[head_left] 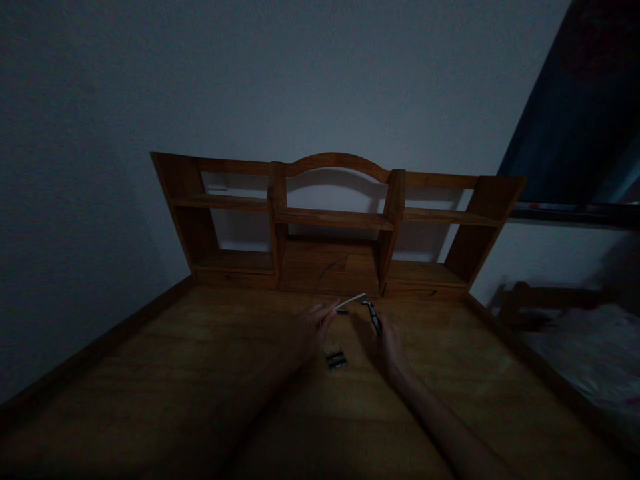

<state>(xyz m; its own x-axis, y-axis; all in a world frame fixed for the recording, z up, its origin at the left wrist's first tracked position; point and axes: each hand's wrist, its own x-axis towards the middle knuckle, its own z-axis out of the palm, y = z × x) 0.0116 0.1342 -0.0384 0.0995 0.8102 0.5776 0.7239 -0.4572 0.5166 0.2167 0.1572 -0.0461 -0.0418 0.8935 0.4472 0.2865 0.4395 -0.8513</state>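
Observation:
My left hand is closed round one end of a thin pale stick, which points up and to the right. In my right hand is a razor with a dark handle and a shiny bent head. The razor's head is close to the stick's far tip; I cannot tell whether they touch. A small dark piece shows just beyond my left fingers, partly hidden. Between my forearms, a small clear-looking pack with black strips lies on the desk. The dim light hides finer detail.
The wooden desk has raised edges at left and right. Along its back stands a wooden shelf unit with small drawers, against a pale wall. A dark curtain and bedding are to the right.

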